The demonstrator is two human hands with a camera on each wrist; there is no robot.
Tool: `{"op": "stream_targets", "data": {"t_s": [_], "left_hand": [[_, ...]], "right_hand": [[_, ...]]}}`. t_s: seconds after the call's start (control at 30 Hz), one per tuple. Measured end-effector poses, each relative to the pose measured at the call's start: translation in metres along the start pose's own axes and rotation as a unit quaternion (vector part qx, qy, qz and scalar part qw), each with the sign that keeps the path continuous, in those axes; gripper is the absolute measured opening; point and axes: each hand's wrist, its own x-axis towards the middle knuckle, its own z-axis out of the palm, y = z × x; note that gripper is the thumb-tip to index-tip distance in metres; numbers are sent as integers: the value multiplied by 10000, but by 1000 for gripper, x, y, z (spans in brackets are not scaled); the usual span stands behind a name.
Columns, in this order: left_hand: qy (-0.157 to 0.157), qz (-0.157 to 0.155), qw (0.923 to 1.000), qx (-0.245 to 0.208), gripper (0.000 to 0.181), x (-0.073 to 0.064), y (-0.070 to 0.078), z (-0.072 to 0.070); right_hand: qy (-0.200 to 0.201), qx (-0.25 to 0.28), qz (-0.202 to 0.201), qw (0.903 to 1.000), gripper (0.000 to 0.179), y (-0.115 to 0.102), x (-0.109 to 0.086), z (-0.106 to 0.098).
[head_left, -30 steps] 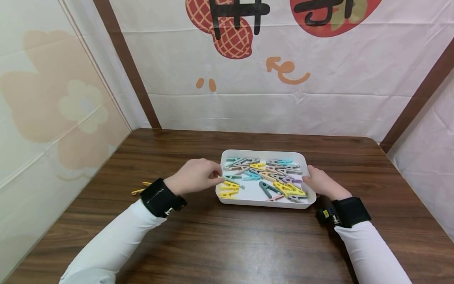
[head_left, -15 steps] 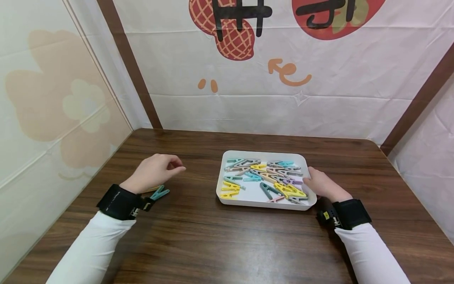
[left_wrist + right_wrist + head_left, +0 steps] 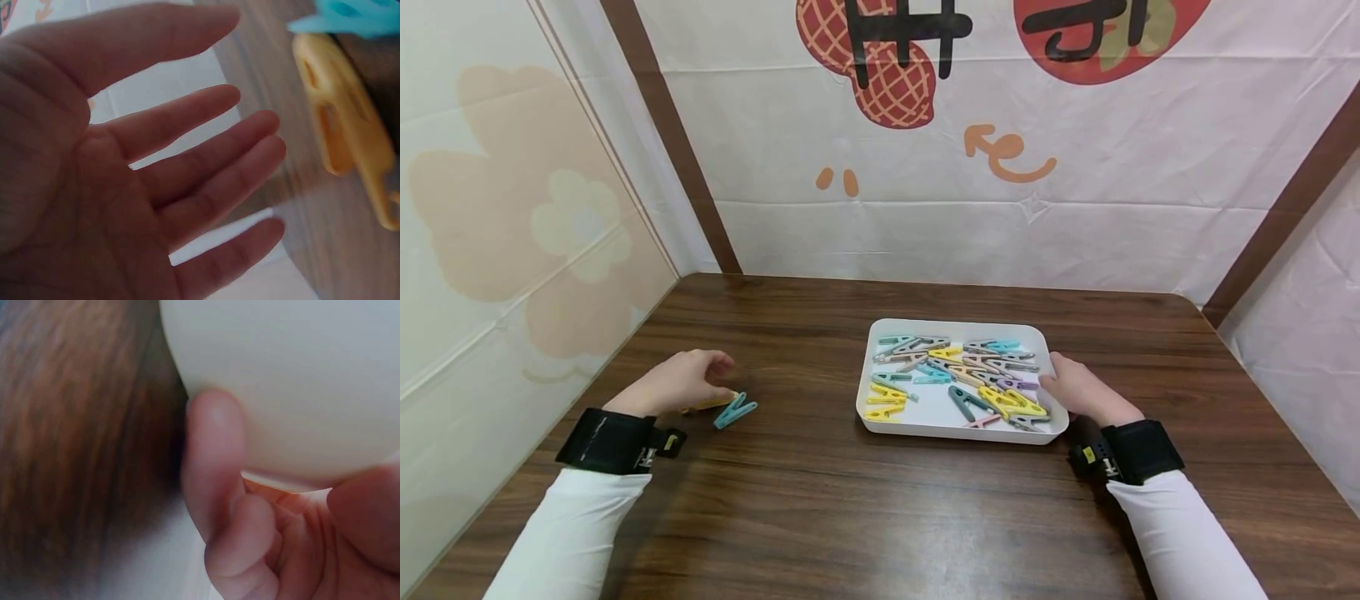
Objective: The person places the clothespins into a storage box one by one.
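Note:
Over the left part of the table my left hand point(image 3: 677, 385) hovers with fingers spread, holding nothing. Just past its fingertips lies a yellow-orange clothespin point(image 3: 362, 134), partly hidden by the hand in the head view. A light blue clothespin point(image 3: 734, 414) lies right beside that one. My right hand point(image 3: 1088, 390) grips the right end of a white tray point(image 3: 955, 430), thumb at the rim and curled fingers against the outer wall point(image 3: 281, 406). Inside the tray lie several clothespins, among them yellow ones point(image 3: 887, 398), a dark green one point(image 3: 962, 403) and a purple one point(image 3: 1017, 384).
The brown wooden table point(image 3: 880, 517) reaches back to a white printed curtain point(image 3: 880, 242). Another light curtain point(image 3: 482, 333) with a flower print runs along the table's left edge.
My left hand has moved left from the tray's left edge to beside the two loose clothespins, its fingers now spread. The light blue one came into view on the table. The right hand stays put.

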Motion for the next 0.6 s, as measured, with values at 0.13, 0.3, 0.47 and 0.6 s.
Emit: {"op": "stream_targets", "data": {"t_s": [0.13,0.3,0.47,0.6], "left_hand": [[-255,-92,9996,-123,58,-8,-11,4],[-139,39,9999,-90,50,-13,-17,8],[162,69,9998,75,43,-14,-21,12],[296,-10,9994,176,40,-12,-25,15]], "right_hand": [[22,-29,-11,10000,54,0,0,0],[39,-92,-58,9999,54,-1,0,-1],[24,-85,-45,10000,53,-1,-1,-1],[22,-114,-25,9999,54,-1,-1,-2]]}}
